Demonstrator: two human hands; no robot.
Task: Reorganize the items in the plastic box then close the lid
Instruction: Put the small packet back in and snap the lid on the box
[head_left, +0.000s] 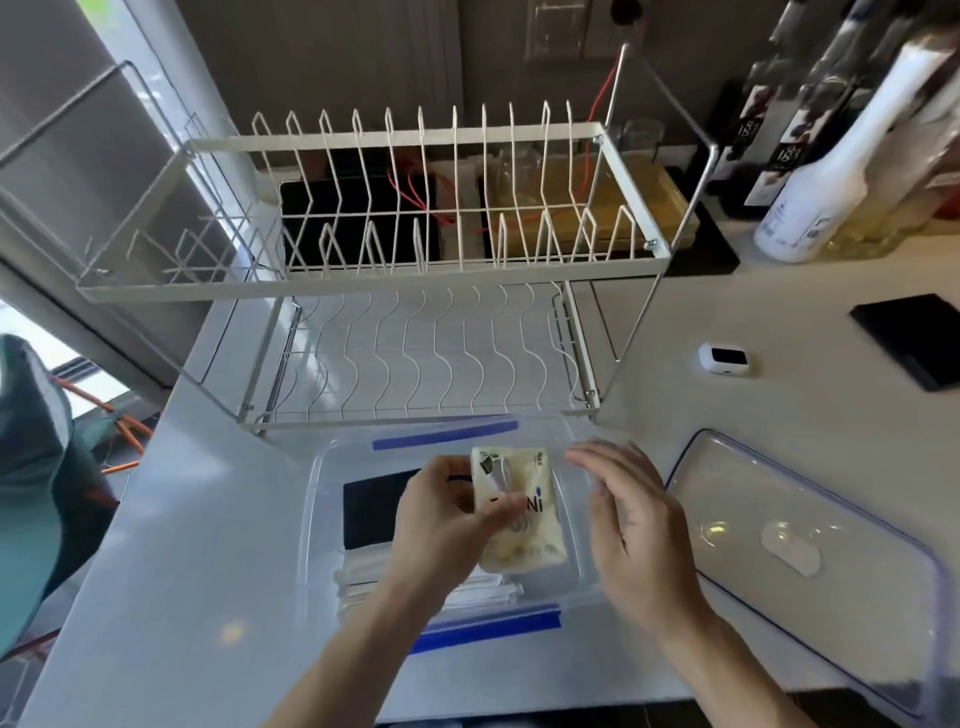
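A pale surface (171, 545) carries a white dish rack (415, 260). The clear plastic box (322, 467) sits open, lid (810, 545) beside it. Left hand (441, 525) fingers pinch a cream packet (519, 514) over the box; right hand (634, 530) fingers spread loose.

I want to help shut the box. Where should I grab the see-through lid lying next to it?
Probably by its long blue-trimmed edges, one hand each side, coming from above. The lid lies flat on the counter right of the plastic box, too wide for one grip.
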